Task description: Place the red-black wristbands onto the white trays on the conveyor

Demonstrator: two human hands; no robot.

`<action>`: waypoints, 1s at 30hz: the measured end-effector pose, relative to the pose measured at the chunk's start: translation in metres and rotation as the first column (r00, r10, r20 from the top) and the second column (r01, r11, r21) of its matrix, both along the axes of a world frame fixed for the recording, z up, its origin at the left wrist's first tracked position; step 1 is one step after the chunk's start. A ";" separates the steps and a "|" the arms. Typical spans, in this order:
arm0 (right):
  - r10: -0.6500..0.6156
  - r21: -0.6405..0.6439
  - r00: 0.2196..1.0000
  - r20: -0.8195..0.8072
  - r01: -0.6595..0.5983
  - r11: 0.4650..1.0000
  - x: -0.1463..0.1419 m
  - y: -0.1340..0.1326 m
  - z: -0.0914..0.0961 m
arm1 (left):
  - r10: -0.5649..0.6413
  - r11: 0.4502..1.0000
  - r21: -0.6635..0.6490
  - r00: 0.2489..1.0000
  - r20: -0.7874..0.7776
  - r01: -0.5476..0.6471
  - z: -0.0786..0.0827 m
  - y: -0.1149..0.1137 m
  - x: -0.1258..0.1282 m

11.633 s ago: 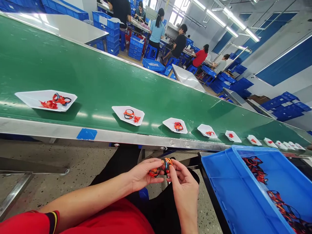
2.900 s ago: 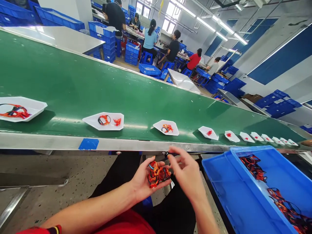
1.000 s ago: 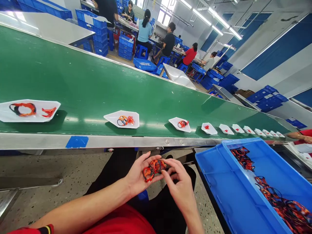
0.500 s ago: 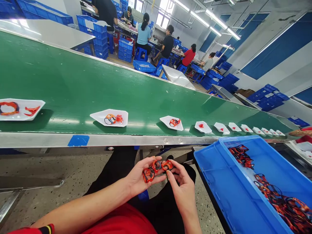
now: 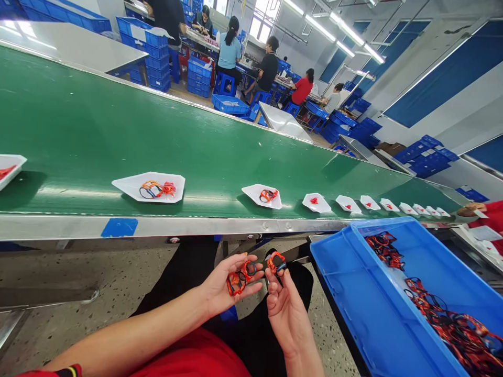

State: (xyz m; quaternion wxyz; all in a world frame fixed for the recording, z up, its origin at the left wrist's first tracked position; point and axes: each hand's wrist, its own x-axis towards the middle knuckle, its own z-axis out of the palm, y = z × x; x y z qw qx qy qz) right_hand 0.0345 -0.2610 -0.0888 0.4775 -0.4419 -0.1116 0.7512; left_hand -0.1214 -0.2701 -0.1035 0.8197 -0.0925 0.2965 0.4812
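My left hand point(image 5: 220, 285) is palm up with its fingers stretched out under a few orange-red and black cord loops point(image 5: 236, 283), holding them on the palm and fingers. To the right of it, my right hand point(image 5: 285, 311) pinches another orange-red and black cord loop point(image 5: 276, 262) between thumb and fingers, raised just apart from the left fingertips. Many more such loops point(image 5: 444, 314) lie tangled in a blue plastic bin point(image 5: 346, 293) at my right. Whether the loops are bracelets or hair ties I cannot tell.
Beyond my hands runs a green conveyor belt point(image 5: 204, 141) with a metal edge point(image 5: 220, 226). White trays point(image 5: 128, 180) stand on it in a row, several holding small red pieces, some also loops. A co-worker's red sleeve point(image 5: 489, 217) shows at far right; other people sit behind the belt.
My right hand has lifted one loop away from the left palm and turned it upward. The trays on the belt have shifted left.
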 end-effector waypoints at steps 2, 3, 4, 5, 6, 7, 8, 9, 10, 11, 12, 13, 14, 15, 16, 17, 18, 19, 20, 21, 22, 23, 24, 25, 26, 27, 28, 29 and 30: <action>0.000 -0.018 0.999 -0.048 -0.001 1.000 -0.001 0.001 0.000 | 0.001 1.000 -0.003 1.000 -0.001 -0.001 0.001 0.000 0.000; 0.002 -0.023 0.998 -0.061 -0.004 1.000 -0.001 0.001 0.000 | 0.001 1.000 -0.004 1.000 -0.001 -0.001 0.001 0.000 0.000; 0.003 -0.025 0.998 -0.068 -0.004 1.000 -0.001 0.000 0.000 | 0.002 1.000 -0.004 1.000 -0.002 -0.002 0.001 0.000 0.001; 0.003 -0.025 0.997 -0.071 -0.004 1.000 -0.001 0.000 0.000 | 0.003 1.000 -0.005 1.000 -0.002 -0.003 0.001 0.000 0.001; 0.005 -0.025 0.997 -0.071 -0.006 1.000 0.000 0.000 0.000 | 0.003 1.000 -0.005 1.000 0.000 -0.003 0.001 0.000 0.001; 0.007 -0.025 0.998 -0.070 -0.008 1.000 0.000 -0.001 0.000 | 0.003 1.000 -0.005 1.000 0.001 -0.003 0.001 0.000 0.001; 0.007 -0.024 0.998 -0.068 -0.009 1.000 0.000 -0.001 0.000 | 0.004 1.000 -0.002 1.000 0.002 -0.004 0.001 0.000 0.001; 0.008 -0.024 0.998 -0.066 -0.010 1.000 0.000 -0.001 0.000 | 0.003 1.000 -0.001 1.000 0.003 -0.003 0.001 -0.001 0.001; 0.010 -0.024 0.998 -0.063 -0.011 1.000 0.000 0.000 -0.001 | 0.003 1.000 0.000 1.000 0.004 -0.003 0.001 -0.001 0.001; 0.009 -0.024 0.998 -0.059 -0.011 1.000 0.000 0.000 -0.001 | 0.002 1.000 -0.001 1.000 0.005 -0.002 0.001 -0.001 0.001; 0.011 -0.022 0.998 -0.056 -0.012 1.000 -0.001 0.001 -0.002 | 0.002 1.000 -0.001 1.000 0.004 -0.002 0.001 -0.001 0.001; 0.015 -0.019 0.998 -0.053 -0.016 1.000 -0.001 0.002 -0.004 | 0.002 1.000 -0.003 1.000 0.003 -0.002 0.002 -0.001 0.000; 0.024 -0.016 0.999 -0.048 -0.025 1.000 -0.002 0.002 -0.005 | 0.004 1.000 -0.005 1.000 0.001 -0.004 0.002 -0.001 0.000; 0.033 -0.014 0.999 -0.038 -0.033 0.999 -0.002 0.003 -0.006 | 0.005 1.000 -0.008 1.000 -0.002 -0.005 0.002 -0.001 0.000; 0.040 -0.009 0.999 -0.024 -0.040 0.999 -0.003 0.003 -0.006 | 0.008 1.000 -0.009 1.000 -0.003 -0.008 0.002 0.000 0.000; 0.045 0.001 0.999 -0.004 -0.045 0.999 -0.004 0.004 -0.006 | 0.009 1.000 -0.010 1.000 -0.003 -0.009 0.002 0.000 -0.001; 0.049 0.021 0.999 0.022 -0.049 0.999 -0.004 0.006 -0.006 | 0.009 1.000 -0.009 1.000 -0.001 -0.009 0.002 0.000 -0.001; 0.053 0.059 0.997 0.055 -0.056 0.997 -0.005 0.009 -0.004 | 0.010 1.000 -0.007 1.000 0.003 -0.010 0.002 0.000 -0.001; 0.058 0.118 0.993 0.100 -0.070 0.991 -0.006 0.013 -0.001 | 0.011 1.000 -0.004 1.000 0.006 -0.011 0.001 0.001 -0.001; 0.057 0.198 0.983 0.173 -0.092 0.976 -0.007 0.019 0.004 | 0.011 1.000 -0.003 1.000 0.010 -0.010 0.001 0.001 -0.001; 0.042 0.286 0.964 0.263 -0.119 0.951 -0.008 0.028 0.008 | 0.012 1.000 -0.001 1.000 0.013 -0.012 0.000 0.001 -0.001; 0.012 0.364 0.935 0.354 -0.150 0.919 -0.009 0.039 0.014 | 0.012 1.000 -0.002 1.000 0.016 -0.012 0.000 0.002 -0.001; -0.030 0.427 0.901 0.433 -0.175 0.887 -0.010 0.053 0.020 | 0.014 1.000 -0.002 1.000 0.020 -0.014 0.000 0.002 -0.001; -0.080 0.472 0.867 0.492 -0.188 0.861 -0.011 0.068 0.026 | 0.015 1.000 -0.003 1.000 0.023 -0.015 0.000 0.002 -0.002; -0.129 0.502 0.839 0.529 -0.186 0.845 -0.012 0.084 0.032 | 0.017 1.000 -0.003 1.000 0.025 -0.017 0.001 0.002 -0.002; -0.172 0.521 0.819 0.547 -0.172 0.836 -0.013 0.100 0.037 | 0.018 1.000 0.000 1.000 0.025 -0.018 0.002 0.002 -0.003; -0.207 0.533 0.805 0.556 -0.155 0.832 -0.014 0.115 0.042 | 0.022 1.000 0.005 0.999 0.024 -0.022 0.003 0.002 -0.004; -0.235 0.541 0.787 0.570 -0.144 0.829 -0.014 0.127 0.047 | 0.025 1.000 0.012 0.999 0.022 -0.025 0.004 0.002 -0.005; -0.252 0.543 0.771 0.585 -0.141 0.828 -0.015 0.135 0.051 | 0.032 0.999 0.023 0.999 0.019 -0.032 0.006 0.001 -0.007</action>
